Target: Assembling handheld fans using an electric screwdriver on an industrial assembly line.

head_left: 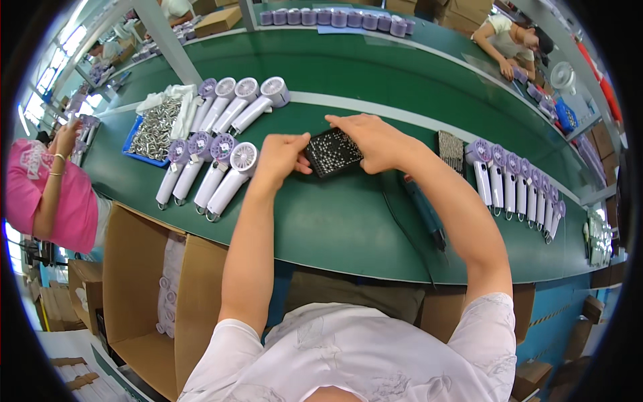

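Between my hands is a small black tray (329,172) with many tiny silvery screws on its face, tilted slightly above the green bench. My left hand (283,157) grips its left edge, thumb along the top corner. On the far right side, my right hand (376,142) holds the tray with fingers stretched over its top edge and thumb lower down. Beneath my right forearm lies a teal electric screwdriver (425,209) with a black cord. Close to that forearm stands a second block packed with screws (451,144).
Lilac-and-white handheld fans (231,181) lie in two groups at left, and more fans (512,177) line the right. A blue bin (149,157) holds metal rings. Below the bench edge stands an open carton (137,281). Co-workers sit at left (50,191) and far right (512,47).
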`<state>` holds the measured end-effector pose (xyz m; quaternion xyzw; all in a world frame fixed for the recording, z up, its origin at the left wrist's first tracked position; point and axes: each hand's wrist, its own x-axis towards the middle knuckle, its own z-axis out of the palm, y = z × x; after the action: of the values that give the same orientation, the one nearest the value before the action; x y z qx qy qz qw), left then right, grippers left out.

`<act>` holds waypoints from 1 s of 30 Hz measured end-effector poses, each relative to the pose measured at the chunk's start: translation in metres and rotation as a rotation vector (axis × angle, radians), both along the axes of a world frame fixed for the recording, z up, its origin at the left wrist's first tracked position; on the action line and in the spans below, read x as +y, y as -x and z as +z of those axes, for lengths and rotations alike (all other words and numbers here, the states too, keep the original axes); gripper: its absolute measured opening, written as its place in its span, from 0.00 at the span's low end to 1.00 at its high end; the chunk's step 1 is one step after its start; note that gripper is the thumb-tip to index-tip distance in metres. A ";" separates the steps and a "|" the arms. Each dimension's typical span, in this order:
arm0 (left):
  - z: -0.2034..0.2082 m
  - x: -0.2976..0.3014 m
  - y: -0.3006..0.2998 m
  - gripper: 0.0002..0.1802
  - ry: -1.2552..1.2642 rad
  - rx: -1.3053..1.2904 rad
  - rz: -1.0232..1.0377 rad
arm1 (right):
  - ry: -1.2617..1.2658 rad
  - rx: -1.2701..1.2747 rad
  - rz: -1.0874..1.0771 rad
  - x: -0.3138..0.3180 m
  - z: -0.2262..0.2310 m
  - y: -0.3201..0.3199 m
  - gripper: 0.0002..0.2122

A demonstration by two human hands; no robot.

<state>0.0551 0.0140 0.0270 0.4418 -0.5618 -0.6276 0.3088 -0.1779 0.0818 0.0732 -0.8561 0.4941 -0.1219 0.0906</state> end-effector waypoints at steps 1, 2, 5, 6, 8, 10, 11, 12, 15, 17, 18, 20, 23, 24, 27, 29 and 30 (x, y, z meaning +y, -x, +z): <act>-0.005 0.004 0.003 0.20 -0.025 0.025 0.038 | -0.004 0.029 0.043 -0.011 -0.004 0.003 0.46; -0.009 0.008 0.003 0.20 -0.049 0.049 0.081 | -0.020 0.078 0.060 -0.019 -0.006 0.000 0.46; -0.021 0.017 0.005 0.22 0.002 -0.046 0.114 | -0.199 0.227 0.035 -0.033 -0.001 -0.012 0.46; -0.024 0.019 0.003 0.23 0.033 -0.097 0.110 | -0.185 0.228 0.050 -0.035 0.001 -0.016 0.46; -0.015 0.029 0.007 0.23 0.097 -0.195 0.101 | -0.099 0.360 0.057 -0.034 -0.002 -0.013 0.46; -0.010 0.038 0.012 0.20 0.169 -0.298 0.110 | -0.107 0.379 0.081 -0.036 -0.005 -0.008 0.47; -0.011 0.039 0.012 0.20 0.170 -0.296 0.116 | -0.068 0.364 0.086 -0.036 -0.009 -0.005 0.46; -0.013 0.039 0.013 0.19 0.251 -0.356 0.082 | -0.030 0.349 0.088 -0.035 -0.012 0.001 0.46; -0.032 0.038 0.023 0.16 0.501 -0.448 0.072 | 0.119 0.271 0.046 -0.017 -0.011 0.023 0.44; -0.032 0.044 0.026 0.16 0.539 -0.493 0.068 | 0.175 0.200 -0.063 0.010 0.003 0.029 0.36; -0.037 0.044 0.019 0.16 0.524 -0.477 0.084 | 0.190 0.178 -0.123 0.018 0.006 0.023 0.33; -0.038 0.048 0.021 0.16 0.580 -0.485 0.091 | 0.123 0.103 -0.304 0.064 0.028 0.025 0.25; -0.036 0.051 0.031 0.17 0.567 -0.475 0.044 | 0.030 0.243 -0.561 0.131 0.030 0.029 0.27; -0.034 0.052 0.035 0.17 0.491 -0.461 0.005 | -0.017 0.272 -0.624 0.152 0.029 0.026 0.29; -0.034 0.056 0.042 0.15 0.458 -0.417 0.052 | -0.120 0.306 -0.753 0.186 0.000 0.017 0.37; -0.035 0.055 0.046 0.15 0.459 -0.409 0.041 | -0.026 0.245 -0.790 0.196 -0.032 0.027 0.36; -0.032 0.055 0.048 0.15 0.438 -0.433 0.023 | 0.006 0.182 -0.794 0.200 -0.042 0.032 0.35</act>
<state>0.0071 0.0694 -0.0048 0.4945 -0.7316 -0.3791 0.2767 -0.2095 0.2815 0.0316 -0.6064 0.7918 -0.0724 -0.0099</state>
